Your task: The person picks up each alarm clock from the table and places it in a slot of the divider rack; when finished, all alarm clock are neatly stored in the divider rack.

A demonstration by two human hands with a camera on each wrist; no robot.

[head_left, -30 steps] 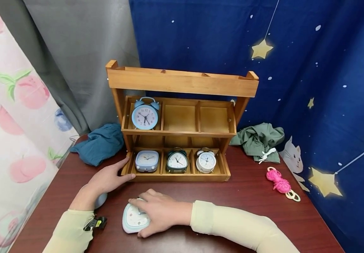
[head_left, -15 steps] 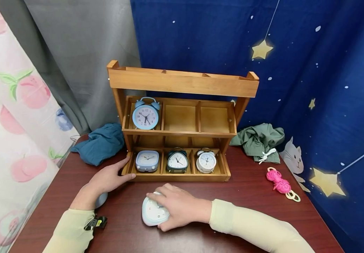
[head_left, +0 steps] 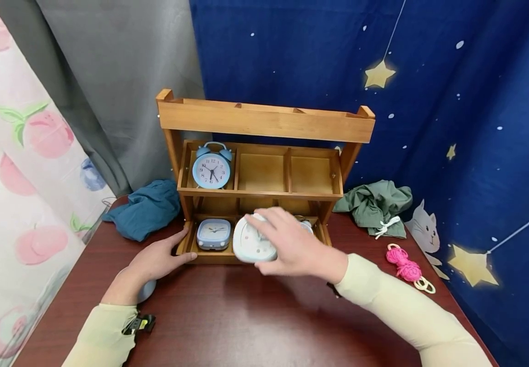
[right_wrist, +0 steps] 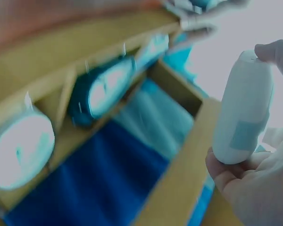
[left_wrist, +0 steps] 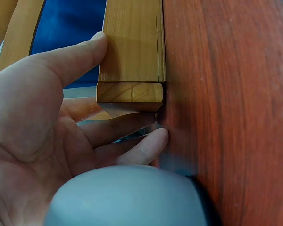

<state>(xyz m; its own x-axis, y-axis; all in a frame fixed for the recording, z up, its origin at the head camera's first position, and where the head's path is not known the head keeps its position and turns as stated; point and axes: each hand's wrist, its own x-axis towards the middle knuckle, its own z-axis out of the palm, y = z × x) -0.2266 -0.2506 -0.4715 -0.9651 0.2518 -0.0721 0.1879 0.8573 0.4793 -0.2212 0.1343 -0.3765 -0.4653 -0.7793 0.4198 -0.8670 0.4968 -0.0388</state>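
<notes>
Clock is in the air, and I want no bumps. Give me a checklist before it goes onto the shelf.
1. Right hand has a grip on the pale clock: ok.
2. Left hand steadies the wooden shelf corner: ok.
3. Middle tier's centre and right compartments free: ok.
4. Blue twin-bell clock stands clear at upper left: ok.
5. Bottom-row clocks behind the hand undisturbed: cannot tell.

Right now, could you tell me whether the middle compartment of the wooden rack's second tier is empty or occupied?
Empty. The middle compartment shows only bare wood, while the round blue twin-bell alarm clock stands in the compartment to its left.
</notes>
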